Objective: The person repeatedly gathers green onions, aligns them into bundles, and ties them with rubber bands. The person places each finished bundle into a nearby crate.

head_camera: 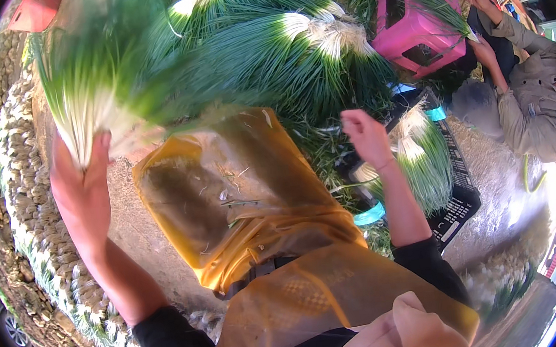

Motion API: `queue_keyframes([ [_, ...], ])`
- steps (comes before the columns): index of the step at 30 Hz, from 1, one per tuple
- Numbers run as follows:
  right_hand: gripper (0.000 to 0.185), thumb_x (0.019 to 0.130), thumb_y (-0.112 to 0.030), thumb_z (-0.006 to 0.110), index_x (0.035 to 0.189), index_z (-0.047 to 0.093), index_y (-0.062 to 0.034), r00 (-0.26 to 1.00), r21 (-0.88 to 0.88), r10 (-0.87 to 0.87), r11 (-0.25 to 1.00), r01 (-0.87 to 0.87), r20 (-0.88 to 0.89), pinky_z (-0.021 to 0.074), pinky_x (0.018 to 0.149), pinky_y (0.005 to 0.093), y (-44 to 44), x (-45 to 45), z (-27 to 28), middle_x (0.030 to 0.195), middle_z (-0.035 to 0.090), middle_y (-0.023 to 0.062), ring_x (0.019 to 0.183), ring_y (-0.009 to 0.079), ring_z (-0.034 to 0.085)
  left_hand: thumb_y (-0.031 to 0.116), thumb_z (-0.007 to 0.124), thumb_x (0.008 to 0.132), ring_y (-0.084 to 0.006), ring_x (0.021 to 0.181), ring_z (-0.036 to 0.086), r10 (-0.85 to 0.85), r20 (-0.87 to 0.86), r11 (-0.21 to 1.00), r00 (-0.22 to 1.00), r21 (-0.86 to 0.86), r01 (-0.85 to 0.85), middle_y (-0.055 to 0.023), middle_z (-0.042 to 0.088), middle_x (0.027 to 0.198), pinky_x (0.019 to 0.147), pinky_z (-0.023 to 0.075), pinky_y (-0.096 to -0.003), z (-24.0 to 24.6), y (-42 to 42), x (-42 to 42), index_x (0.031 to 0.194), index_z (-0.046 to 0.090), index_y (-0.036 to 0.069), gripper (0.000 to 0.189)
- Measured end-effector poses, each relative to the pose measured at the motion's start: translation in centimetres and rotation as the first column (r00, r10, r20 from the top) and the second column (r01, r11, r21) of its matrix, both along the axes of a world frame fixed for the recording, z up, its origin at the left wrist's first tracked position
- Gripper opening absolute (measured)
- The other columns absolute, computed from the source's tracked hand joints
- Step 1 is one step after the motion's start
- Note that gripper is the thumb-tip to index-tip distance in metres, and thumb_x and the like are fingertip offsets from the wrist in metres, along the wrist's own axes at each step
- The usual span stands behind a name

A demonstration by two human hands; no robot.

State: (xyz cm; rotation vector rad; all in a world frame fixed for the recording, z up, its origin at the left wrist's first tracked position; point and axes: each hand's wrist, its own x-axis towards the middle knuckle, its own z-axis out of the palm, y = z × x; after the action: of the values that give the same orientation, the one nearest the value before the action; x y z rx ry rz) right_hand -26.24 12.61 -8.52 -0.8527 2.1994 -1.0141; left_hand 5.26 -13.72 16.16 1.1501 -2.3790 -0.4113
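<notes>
My left hand (83,201) grips a bunch of green onions (83,108) by the white stalk ends, at the left of the view. The bunch's green leaves fan upward and are blurred by motion. My right hand (369,137) hovers at the right of my lap with its fingers curled in; I see nothing between them. Below and beside it, bundled green onions (426,167) lie in a black plastic crate (458,199). A translucent yellow-orange apron (252,176) covers my lap, with a few onion scraps on it.
A large pile of green onions (285,54) lies ahead of me. Beside it is a pink plastic stool (418,29). A co-worker (537,97) at the right holds green onions (439,8). Rows of stacked bundles (40,211) run along the left. A red container (36,13) stands at the upper left.
</notes>
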Motion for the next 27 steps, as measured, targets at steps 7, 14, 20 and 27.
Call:
queue_keyframes([
  [7, 0.040, 0.105, -0.032, 0.046, 0.135, 0.047, -0.0054, 0.191, -0.507, 0.516, 0.856, -0.098, 0.835, 0.0536, 0.089, 0.0359, -5.9, 17.2, 7.3, 0.120, 0.063, 0.0099, 0.108, 0.0193, 0.063, 0.002, 0.059, 0.086, -0.0341, 0.101, 0.059, -0.338, 0.613, 0.893, 0.714, -0.029, 0.449, -0.0205, 0.059, 0.109, 0.082, 0.0538, -0.0438, -8.2, 5.3, -2.3, 0.126, 0.050, -0.004, 0.041],
  [14, 0.033, 0.105, -0.024, 0.047, 0.130, 0.052, -0.0034, -0.147, -0.239, 0.243, 0.970, 0.045, 0.959, 0.0544, 0.087, 0.0341, -5.2, 18.1, 4.1, 0.116, 0.063, 0.0058, 0.101, 0.0135, 0.063, 0.026, 0.069, 0.090, -0.0222, 0.114, 0.058, 0.466, -0.328, 0.490, 0.822, 0.869, 0.069, -0.0150, 0.051, 0.130, 0.097, 0.0474, -0.0373, -14.1, 12.9, 4.9, 0.141, 0.035, -0.004, 0.068],
  [20, 0.031, 0.106, -0.021, 0.046, 0.129, 0.052, -0.0016, -0.143, -0.278, 0.252, 0.938, -0.208, 0.957, 0.0544, 0.082, 0.0335, -5.0, 18.8, 4.8, 0.119, 0.061, 0.0059, 0.101, 0.0128, 0.062, 0.034, 0.064, 0.092, -0.0329, 0.115, 0.061, 0.739, -0.205, -0.351, 0.642, 0.696, 0.626, -0.0211, 0.062, 0.124, 0.095, 0.0525, -0.0511, -18.9, 12.8, 2.7, 0.130, 0.052, -0.003, 0.054],
  [27, 0.021, 0.092, -0.026, 0.067, 0.088, 0.068, -0.0064, 0.844, -0.084, 0.468, 0.882, -0.463, 0.262, 0.0512, 0.053, 0.0320, -4.4, 13.9, 8.5, 0.067, 0.068, 0.0077, 0.062, 0.0195, 0.068, 0.002, 0.063, 0.087, -0.0338, 0.104, 0.067, 0.678, -0.229, -0.331, 0.699, 0.754, 0.568, -0.0224, 0.065, 0.117, 0.092, 0.0570, -0.0459, -18.0, 13.2, 1.3, 0.127, 0.051, -0.008, 0.043],
])
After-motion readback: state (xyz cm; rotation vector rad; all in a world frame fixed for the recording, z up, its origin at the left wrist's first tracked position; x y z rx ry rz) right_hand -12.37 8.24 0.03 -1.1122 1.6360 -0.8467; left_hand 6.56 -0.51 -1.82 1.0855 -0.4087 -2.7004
